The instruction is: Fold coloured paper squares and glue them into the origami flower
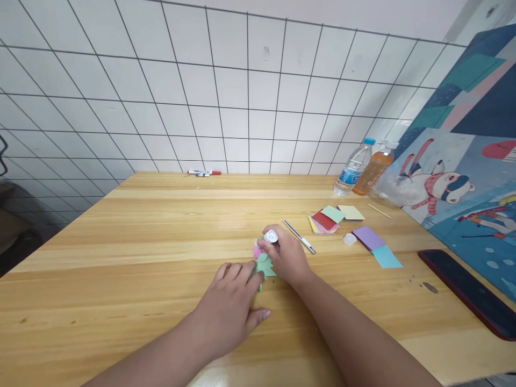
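My right hand (pixel 288 255) grips a white glue stick (pixel 271 236), its round end facing me, just above a folded pale green paper piece (pixel 265 266). A small pink paper piece (pixel 258 250) shows beside the fingertips of that hand. Flat on the table, my left hand (pixel 234 298) has its fingers stretched out, with the fingertips touching the left edge of the green paper. The glue stick's working end is hidden by my fingers. To the right of my right hand lies a silver craft knife (pixel 299 237).
Stacked coloured paper squares (pixel 325 220), a translucent cap (pixel 350 239), purple paper (pixel 368 237) and blue paper (pixel 387 257) lie right. A phone (pixel 470 293) is near the right edge. Two bottles (pixel 355 169) and a wooden stick (pixel 379 210) stand or lie behind; markers (pixel 204 173) rest by the wall.
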### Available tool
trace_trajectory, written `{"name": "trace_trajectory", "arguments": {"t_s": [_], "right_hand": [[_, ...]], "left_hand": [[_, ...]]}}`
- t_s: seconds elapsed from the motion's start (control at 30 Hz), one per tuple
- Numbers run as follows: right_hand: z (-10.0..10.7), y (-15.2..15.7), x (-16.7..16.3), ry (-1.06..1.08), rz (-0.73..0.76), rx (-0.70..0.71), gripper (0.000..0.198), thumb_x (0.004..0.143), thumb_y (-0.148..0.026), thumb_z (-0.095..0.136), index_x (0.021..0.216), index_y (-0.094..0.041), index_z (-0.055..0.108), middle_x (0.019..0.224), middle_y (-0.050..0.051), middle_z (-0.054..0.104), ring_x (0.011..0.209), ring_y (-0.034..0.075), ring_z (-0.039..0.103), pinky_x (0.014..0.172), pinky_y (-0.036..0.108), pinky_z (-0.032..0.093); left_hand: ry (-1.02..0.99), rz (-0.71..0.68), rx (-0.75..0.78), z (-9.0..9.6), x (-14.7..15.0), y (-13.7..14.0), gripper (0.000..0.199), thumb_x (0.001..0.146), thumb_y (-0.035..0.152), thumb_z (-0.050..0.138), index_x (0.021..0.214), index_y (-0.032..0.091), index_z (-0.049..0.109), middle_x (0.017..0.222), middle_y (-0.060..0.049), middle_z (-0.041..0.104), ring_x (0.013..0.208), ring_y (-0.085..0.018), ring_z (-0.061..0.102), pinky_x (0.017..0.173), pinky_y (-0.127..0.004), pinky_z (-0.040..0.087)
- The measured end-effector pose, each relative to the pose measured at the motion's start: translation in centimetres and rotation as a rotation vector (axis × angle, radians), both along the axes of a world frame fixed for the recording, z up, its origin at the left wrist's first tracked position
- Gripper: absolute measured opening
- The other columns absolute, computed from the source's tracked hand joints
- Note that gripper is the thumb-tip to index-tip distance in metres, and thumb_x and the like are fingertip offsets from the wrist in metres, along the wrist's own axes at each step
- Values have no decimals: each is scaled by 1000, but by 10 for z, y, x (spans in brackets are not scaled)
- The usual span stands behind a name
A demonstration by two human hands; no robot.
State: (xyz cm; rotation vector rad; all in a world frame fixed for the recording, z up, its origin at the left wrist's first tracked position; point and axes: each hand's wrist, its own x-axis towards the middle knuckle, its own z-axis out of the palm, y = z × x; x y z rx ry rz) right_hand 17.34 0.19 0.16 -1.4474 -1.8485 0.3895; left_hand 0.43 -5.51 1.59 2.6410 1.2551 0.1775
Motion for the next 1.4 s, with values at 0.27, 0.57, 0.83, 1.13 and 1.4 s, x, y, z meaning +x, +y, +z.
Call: {"name": "trace_trajectory", "arguments": {"t_s": [0.27,0.57,0.83,1.13,1.4], "right_hand": [[5,0,16,376,-90,17,24,81,-45,54,88,-22,55,60,-4,53,50,11,46,48,21,35],[6,-4,14,412,-59,46,23,79,-42,58,88,-21,56,63,-3,54,50,10,46,47,21,35],[6,-7,12,481,-97,36,23,77,-42,59,83,-20,56,57,-5,48,47,9,41,44,20,33],[6,-5,14,506,-124,26,25,78,-45,57,85,-21,56,58,-4,53,46,10,45,44,21,36],[7,-16,7,461,43,13,23,77,-41,60,88,-22,56,57,-4,55,47,12,51,45,22,39]], "left_hand": [[-44,-9,46,-2,-1,4,40,82,49,51,114,26,53,118,-7,52,105,-28,45,93,-47,31],[-211,26,131,2,-4,22,15,87,34,48,87,23,58,99,-3,60,95,-23,51,86,-40,37],[-375,97,103,5,-15,33,4,75,21,54,78,22,51,86,-2,60,85,-21,53,77,-35,41],[-489,76,-117,5,-16,31,35,77,34,57,111,27,51,116,-4,57,110,-25,48,93,-39,38],[-622,356,-225,2,-18,48,39,84,53,43,79,22,66,87,-4,66,90,-24,57,80,-34,45]]}}
